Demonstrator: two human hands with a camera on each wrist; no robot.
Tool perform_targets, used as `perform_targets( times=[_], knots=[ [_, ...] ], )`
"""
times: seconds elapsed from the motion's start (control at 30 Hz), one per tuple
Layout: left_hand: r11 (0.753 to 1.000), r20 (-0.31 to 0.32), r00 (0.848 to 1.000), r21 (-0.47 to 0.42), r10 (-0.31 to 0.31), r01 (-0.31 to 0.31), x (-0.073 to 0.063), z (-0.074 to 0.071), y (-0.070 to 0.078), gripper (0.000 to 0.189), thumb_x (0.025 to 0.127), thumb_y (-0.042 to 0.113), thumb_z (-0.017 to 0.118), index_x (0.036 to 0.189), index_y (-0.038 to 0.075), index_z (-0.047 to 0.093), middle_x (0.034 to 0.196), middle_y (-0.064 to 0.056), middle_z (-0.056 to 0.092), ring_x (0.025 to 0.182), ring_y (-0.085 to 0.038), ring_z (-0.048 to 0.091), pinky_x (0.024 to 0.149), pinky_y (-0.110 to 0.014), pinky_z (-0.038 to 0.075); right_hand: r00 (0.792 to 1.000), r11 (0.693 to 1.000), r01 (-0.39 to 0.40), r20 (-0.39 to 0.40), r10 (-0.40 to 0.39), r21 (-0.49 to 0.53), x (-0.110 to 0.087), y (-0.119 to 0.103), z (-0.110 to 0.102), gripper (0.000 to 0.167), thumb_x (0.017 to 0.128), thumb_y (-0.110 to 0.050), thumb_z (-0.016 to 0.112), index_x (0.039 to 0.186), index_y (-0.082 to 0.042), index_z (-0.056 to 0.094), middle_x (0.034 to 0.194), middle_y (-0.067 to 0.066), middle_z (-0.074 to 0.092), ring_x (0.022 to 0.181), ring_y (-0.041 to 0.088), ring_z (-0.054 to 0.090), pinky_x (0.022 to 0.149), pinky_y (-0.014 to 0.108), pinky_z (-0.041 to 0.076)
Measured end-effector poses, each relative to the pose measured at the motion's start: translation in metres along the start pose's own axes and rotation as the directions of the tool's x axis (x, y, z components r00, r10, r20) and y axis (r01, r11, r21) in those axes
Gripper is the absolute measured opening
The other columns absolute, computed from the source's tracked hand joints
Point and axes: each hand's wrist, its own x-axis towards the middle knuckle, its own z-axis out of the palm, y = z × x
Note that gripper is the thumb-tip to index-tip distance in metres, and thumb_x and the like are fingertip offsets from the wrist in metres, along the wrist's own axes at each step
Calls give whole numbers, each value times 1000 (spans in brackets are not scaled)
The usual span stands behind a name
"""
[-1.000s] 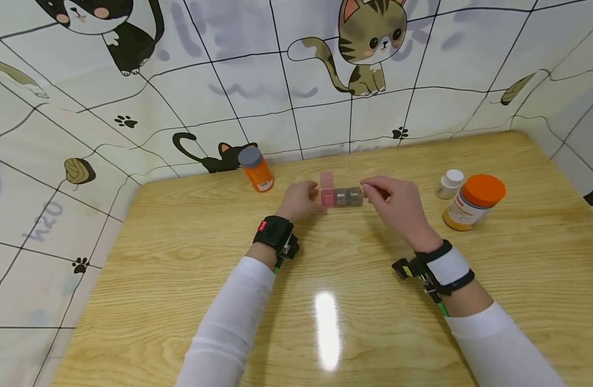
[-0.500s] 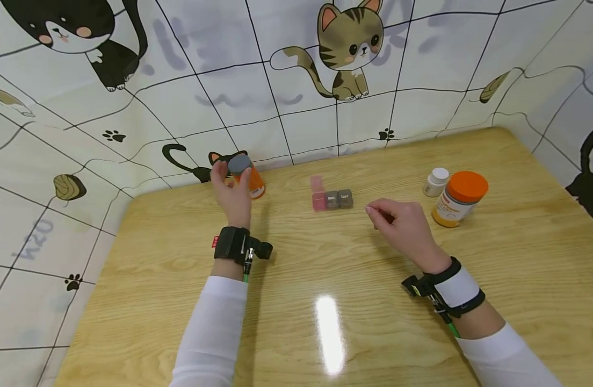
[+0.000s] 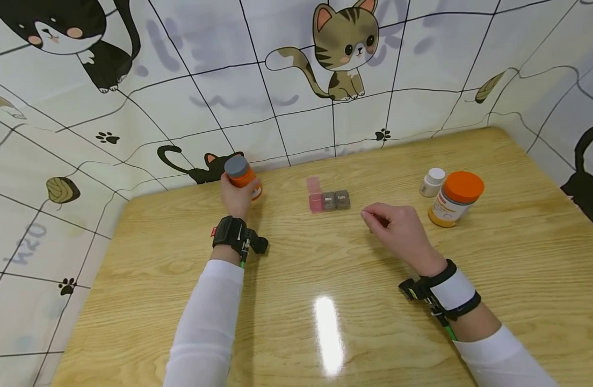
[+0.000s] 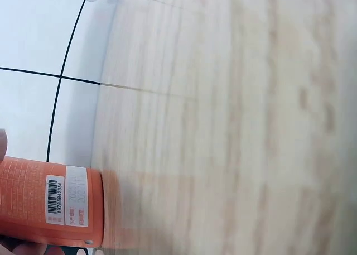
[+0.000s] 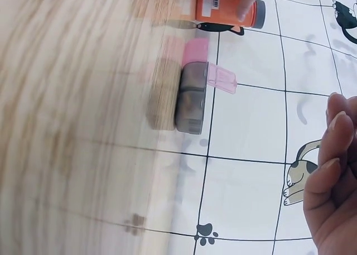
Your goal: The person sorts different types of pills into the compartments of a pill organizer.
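Orange bottle [image 3: 246, 177], one, grey cap [image 3: 236, 166] uppermost, at the far left edge of the wooden table [image 3: 180, 322], just before the printed backdrop [image 3: 296, 129]. Long axis upright; barcode label [image 4: 54, 200] legible in part from the left wrist. Base at the tabletop; contact or slight lift, cannot tell. Left hand [image 3: 236, 198], nearer of the two, in line with its forearm: fingers and thumb curled round the body below the cap, a grasp from the side, cap exposed. Right hand [image 3: 398, 229], well apart from the bottle, to its right and closer to the person: idle, fingers loosely curled, nothing visible within. Pill organiser [image 3: 328, 201], one, between the hands and to the right of the bottle, touched by neither hand: three sections in a left-to-right row, crosswise to the bottle's upright axis. Pink section [image 3: 316, 203] at the end toward the bottle, lid [image 3: 313, 185] raised; two grey sections toward the right hand, both closed, marked with days. White bottle [image 3: 432, 182], small, and orange-lidded jar [image 3: 455, 199], side by side, beyond the right hand.
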Motion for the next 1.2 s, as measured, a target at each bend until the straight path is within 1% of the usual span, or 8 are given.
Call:
perform_targets(
  times=[0.2,0.37,0.47,0.6,0.7,0.9,1.03,1.2],
  knots=[
    [1000,-21,999,16,-24,25,2,2,0,66,91,7,75,147,0,42,144,-20,53,135,-35,51,114,-45,41,1000,1000,9,6,-9,-21,0,1,0,8,92,1,68,90,1,75,60,-4,52,54,3,38,51,22,34],
    [1000,-19,1000,25,-17,18,1,-5,-6,61,92,10,75,144,0,46,143,-18,56,133,-33,54,114,-43,41,1000,1000,20,22,-20,-24,1,0,4,7,92,2,68,89,1,75,59,-3,51,54,3,37,51,21,33],
    [1000,-1,1000,9,19,-19,-4,-9,-4,57,92,9,74,142,0,49,140,-18,58,130,-33,56,112,-42,44,999,999,22,29,-21,-23,1,-1,5,8,92,2,68,89,1,75,59,-4,52,54,3,36,50,21,33],
    [994,67,992,23,108,-110,-14,-12,12,55,92,9,74,140,-1,50,137,-20,60,127,-34,59,109,-43,47,999,1000,17,32,-17,-26,1,-1,4,7,92,0,69,89,0,75,60,-4,53,54,3,37,51,21,33],
    [980,159,969,31,187,-194,-29,-11,36,55,91,8,75,139,-3,50,136,-22,60,126,-36,60,107,-46,48,999,1000,17,31,-16,-26,1,-2,3,7,92,0,70,89,0,75,61,-4,54,54,4,38,51,21,32],
    [941,342,885,5,315,-337,-73,3,77,59,89,5,75,139,-6,46,132,-25,60,122,-40,61,104,-49,51,999,999,39,23,-39,-18,1,-5,0,8,91,3,69,86,0,75,60,-3,53,54,3,37,50,21,32],
    [917,392,851,40,350,-396,-101,15,83,61,86,8,80,137,-5,48,129,-23,64,118,-37,65,99,-47,54,998,998,61,6,-61,-10,2,-7,0,8,90,5,69,86,1,74,60,-2,54,54,2,37,49,22,34],
    [907,420,831,43,364,-419,-129,29,73,62,83,7,83,134,-5,50,125,-22,67,114,-36,68,95,-47,56,996,996,84,-37,-84,4,3,-13,-1,7,88,6,70,90,2,75,67,3,63,57,6,46,53,25,41]
  ],
)
